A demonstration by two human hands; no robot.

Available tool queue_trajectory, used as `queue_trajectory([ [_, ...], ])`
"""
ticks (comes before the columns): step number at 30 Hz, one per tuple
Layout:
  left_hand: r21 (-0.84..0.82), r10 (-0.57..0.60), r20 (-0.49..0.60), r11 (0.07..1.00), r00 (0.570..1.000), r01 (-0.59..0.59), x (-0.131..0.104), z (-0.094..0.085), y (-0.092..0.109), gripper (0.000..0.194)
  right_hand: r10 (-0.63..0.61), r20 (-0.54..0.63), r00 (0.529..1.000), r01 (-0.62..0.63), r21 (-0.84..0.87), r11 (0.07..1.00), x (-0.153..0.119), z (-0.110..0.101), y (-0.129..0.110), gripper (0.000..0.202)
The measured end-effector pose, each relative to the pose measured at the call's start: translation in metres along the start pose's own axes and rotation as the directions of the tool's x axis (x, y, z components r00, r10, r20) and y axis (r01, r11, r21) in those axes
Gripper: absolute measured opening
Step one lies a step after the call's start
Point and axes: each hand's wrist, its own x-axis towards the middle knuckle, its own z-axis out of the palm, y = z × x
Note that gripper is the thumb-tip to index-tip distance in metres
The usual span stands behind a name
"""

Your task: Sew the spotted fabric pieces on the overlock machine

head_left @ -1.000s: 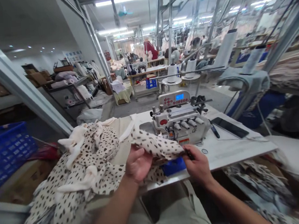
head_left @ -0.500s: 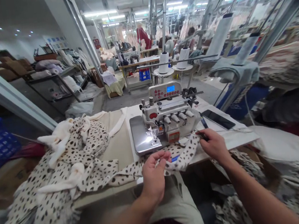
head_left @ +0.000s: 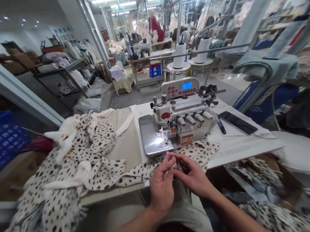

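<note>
My left hand [head_left: 163, 183] and my right hand [head_left: 192, 175] meet in front of the sewing machine [head_left: 184, 116], fingertips pinched close together. What the left fingers grip is too small to make out. Something dark, partly hidden, sits in my right fingers; I cannot tell what it is. Spotted fabric [head_left: 200, 152] lies along the table's front edge, behind and under my hands, and runs left into a large spotted heap [head_left: 99, 136] with white strips. The machine's metal plate [head_left: 153, 136] is just beyond my left hand.
A phone [head_left: 239, 122] and a dark pen-like tool [head_left: 221, 125] lie right of the machine. White thread cones [head_left: 179, 56] stand behind it. A blue basket [head_left: 1, 141] is at the far left. Below right, a cardboard box [head_left: 290, 186] holds spotted cloth.
My right hand has moved left from the fabric's right end to my left hand. The fabric end now lies by the machine, and the blue piece between my hands no longer shows. The view has shifted.
</note>
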Motion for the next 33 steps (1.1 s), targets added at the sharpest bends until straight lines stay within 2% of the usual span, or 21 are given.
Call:
queue_trajectory([
  [2, 0.058, 0.019, 0.015, 0.998, 1.0, -0.02, -0.002, -0.01, 0.004, 0.019, 0.005, 0.026, 1.0, -0.006, 0.025, 1.0, 0.004, 0.003, 0.004, 0.044],
  [5, 0.238, 0.093, 0.046, 0.966, 0.995, -0.101, -0.004, -0.034, 0.017, 0.025, 0.007, 0.036, 0.999, -0.004, -0.081, 0.997, 0.005, -0.004, 0.009, 0.022],
  [8, 0.456, 0.219, 0.144, 0.851, 0.965, -0.261, 0.0, -0.06, 0.032, 0.026, 0.067, -0.031, 0.997, -0.07, -0.125, 0.99, 0.006, -0.017, 0.015, 0.016],
  [10, 0.571, 0.206, 0.292, 0.746, 0.934, -0.343, 0.006, -0.072, 0.038, 0.026, 0.113, -0.074, 0.991, -0.118, -0.073, 0.99, 0.005, -0.023, 0.02, 0.02],
  [13, 0.718, 0.052, 0.499, 0.534, 0.865, -0.446, 0.015, -0.079, 0.037, 0.032, 0.149, -0.074, 0.986, -0.147, 0.027, 0.989, 0.002, -0.024, 0.026, 0.025],
  [14, 0.763, 0.002, 0.528, 0.438, 0.849, -0.475, 0.016, -0.078, 0.036, 0.035, 0.155, -0.072, 0.985, -0.151, 0.059, 0.987, 0.001, -0.023, 0.027, 0.025],
  [16, 0.827, -0.064, 0.533, 0.253, 0.844, -0.503, 0.017, -0.077, 0.033, 0.033, 0.165, -0.086, 0.982, -0.156, 0.106, 0.982, -0.001, -0.021, 0.027, 0.025],
  [17, 0.842, -0.08, 0.525, 0.193, 0.847, -0.503, 0.017, -0.076, 0.031, 0.027, 0.167, -0.099, 0.981, -0.155, 0.116, 0.981, -0.001, -0.02, 0.027, 0.024],
  [18, 0.847, -0.088, 0.521, 0.171, 0.849, -0.503, 0.017, -0.077, 0.031, 0.019, 0.163, -0.109, 0.981, -0.15, 0.115, 0.982, -0.002, -0.019, 0.025, 0.023],
  [20, 0.844, -0.065, 0.506, 0.244, 0.86, -0.478, 0.018, -0.08, 0.031, 0.006, 0.138, -0.106, 0.985, -0.129, 0.091, 0.987, -0.002, -0.015, 0.021, 0.02],
  [22, 0.84, -0.019, 0.402, 0.407, 0.916, -0.36, 0.022, -0.084, 0.033, 0.011, 0.093, -0.059, 0.994, -0.09, 0.052, 0.995, -0.001, -0.009, 0.016, 0.017],
  [24, 0.779, -0.034, 0.186, 0.615, 0.982, -0.126, 0.028, -0.088, 0.036, 0.015, 0.028, 0.015, 1.0, -0.028, 0.01, 1.0, 0.001, 0.001, 0.009, 0.014],
  [25, 0.701, -0.075, 0.072, 0.713, 0.995, 0.003, 0.031, -0.088, 0.038, 0.019, -0.006, 0.051, 0.999, 0.006, -0.01, 1.0, 0.003, 0.006, 0.006, 0.013],
  [27, 0.483, -0.19, -0.077, 0.852, 0.979, 0.203, 0.036, -0.088, 0.043, 0.029, -0.056, 0.107, 0.993, 0.061, -0.041, 0.997, 0.009, 0.019, -0.001, 0.011],
  [30, 0.229, -0.305, -0.109, 0.918, 0.946, 0.323, 0.038, -0.086, 0.052, 0.038, -0.062, 0.107, 0.992, 0.069, -0.065, 0.995, 0.019, 0.04, -0.009, 0.014],
  [33, 0.14, -0.332, -0.075, 0.93, 0.94, 0.339, 0.035, -0.086, 0.06, 0.039, -0.046, 0.034, 0.998, 0.049, -0.106, 0.993, 0.027, 0.056, -0.014, 0.02],
])
